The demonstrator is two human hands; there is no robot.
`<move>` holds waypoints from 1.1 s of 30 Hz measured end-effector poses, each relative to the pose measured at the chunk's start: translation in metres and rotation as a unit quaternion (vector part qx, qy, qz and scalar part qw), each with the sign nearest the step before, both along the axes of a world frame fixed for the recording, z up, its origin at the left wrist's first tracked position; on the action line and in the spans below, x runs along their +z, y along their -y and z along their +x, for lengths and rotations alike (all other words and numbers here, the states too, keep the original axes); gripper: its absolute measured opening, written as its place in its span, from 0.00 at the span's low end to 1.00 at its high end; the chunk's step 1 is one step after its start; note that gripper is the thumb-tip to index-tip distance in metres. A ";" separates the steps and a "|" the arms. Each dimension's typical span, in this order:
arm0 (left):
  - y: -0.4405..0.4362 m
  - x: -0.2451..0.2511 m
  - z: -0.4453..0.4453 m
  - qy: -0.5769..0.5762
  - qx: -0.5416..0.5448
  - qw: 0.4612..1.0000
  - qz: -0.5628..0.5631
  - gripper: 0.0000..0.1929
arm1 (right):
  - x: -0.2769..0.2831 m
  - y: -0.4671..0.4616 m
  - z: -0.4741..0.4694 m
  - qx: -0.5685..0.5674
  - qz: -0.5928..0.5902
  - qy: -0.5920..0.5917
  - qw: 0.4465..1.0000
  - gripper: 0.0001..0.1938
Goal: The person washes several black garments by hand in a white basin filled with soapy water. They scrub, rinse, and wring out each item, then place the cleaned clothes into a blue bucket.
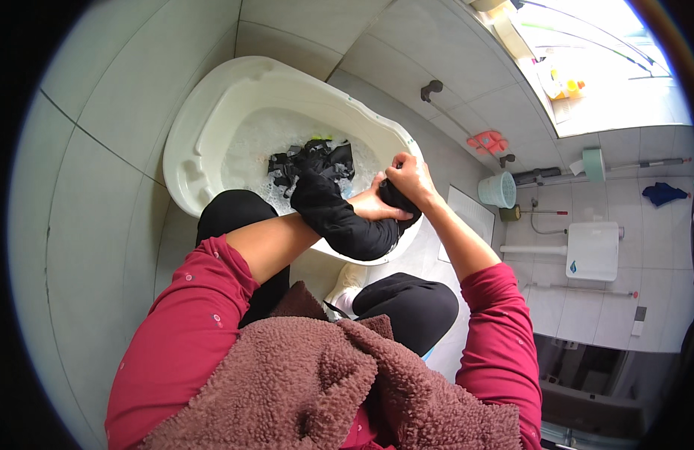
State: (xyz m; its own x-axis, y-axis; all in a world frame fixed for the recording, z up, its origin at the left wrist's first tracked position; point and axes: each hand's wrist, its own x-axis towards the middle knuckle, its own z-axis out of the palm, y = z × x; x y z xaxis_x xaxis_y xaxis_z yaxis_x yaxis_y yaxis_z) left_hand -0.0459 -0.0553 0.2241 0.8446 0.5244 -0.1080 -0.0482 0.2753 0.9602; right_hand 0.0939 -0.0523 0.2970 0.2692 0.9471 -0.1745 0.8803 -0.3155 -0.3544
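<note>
A wet black garment [347, 225] lies draped over my left forearm and hangs along the near right rim of a white plastic tub [183, 135]. My left hand [376, 203] grips its end near the rim, thumb towards me. Just beside it, my right hand [411, 177] is closed on the same end, fist bent over the cloth. More black fabric [324, 157] floats bunched in sudsy water [257, 135] inside the tub, with a bright yellow-green bit at its far edge. How this fabric joins the draped part is partly hidden by folds.
My knees flank the tub's near side, and a brown fleece cloth [302, 371] covers my lap. To the right are a light blue bucket [497, 190], a white floor fixture [470, 216], pink slippers [487, 143] on a wall bar and a white cistern [592, 251]. Tiled wall rises at left.
</note>
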 end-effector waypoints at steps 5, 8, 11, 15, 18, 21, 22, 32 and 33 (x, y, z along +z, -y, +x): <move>0.001 0.004 -0.003 0.103 0.007 0.993 -0.050 0.55 | 0.008 0.013 0.006 -0.073 -0.013 -0.293 0.953 0.15; -0.003 0.017 -0.005 0.130 -0.002 0.990 -0.054 0.48 | 0.014 0.014 0.007 -0.012 0.036 -0.201 0.979 0.20; -0.009 0.022 -0.002 0.153 -0.024 0.984 -0.088 0.36 | 0.027 0.006 0.004 -0.004 0.007 -0.193 0.981 0.27; -0.015 0.009 0.011 0.229 -0.011 0.962 -0.150 0.23 | 0.056 -0.012 -0.023 0.094 0.036 -0.041 0.994 0.36; -0.026 -0.004 0.019 0.208 -0.048 0.975 -0.067 0.21 | 0.080 -0.026 -0.067 0.145 -0.079 -0.095 0.982 0.41; -0.030 -0.009 0.018 0.193 -0.063 0.974 -0.098 0.20 | 0.082 -0.022 -0.126 0.243 -0.208 -0.119 0.940 0.49; -0.030 -0.008 0.015 0.188 -0.066 0.973 -0.113 0.20 | 0.086 -0.021 -0.139 0.292 -0.220 -0.100 0.925 0.52; -0.036 0.049 -0.014 0.150 -0.131 0.906 -0.372 0.18 | 0.138 0.030 -0.158 0.412 -0.032 -0.052 0.909 0.21; -0.036 0.056 -0.019 0.148 -0.137 0.889 -0.412 0.18 | 0.143 0.033 -0.155 0.436 0.007 -0.076 0.897 0.22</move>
State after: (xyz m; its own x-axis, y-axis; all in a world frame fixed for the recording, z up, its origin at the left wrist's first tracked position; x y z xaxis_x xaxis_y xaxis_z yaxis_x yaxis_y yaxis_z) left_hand -0.0650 -0.0189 0.2804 0.9838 0.1404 -0.1114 -0.0877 0.9191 0.3842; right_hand -0.0614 -0.0854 0.4405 -0.6000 0.7887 -0.1338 0.7318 0.4736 -0.4901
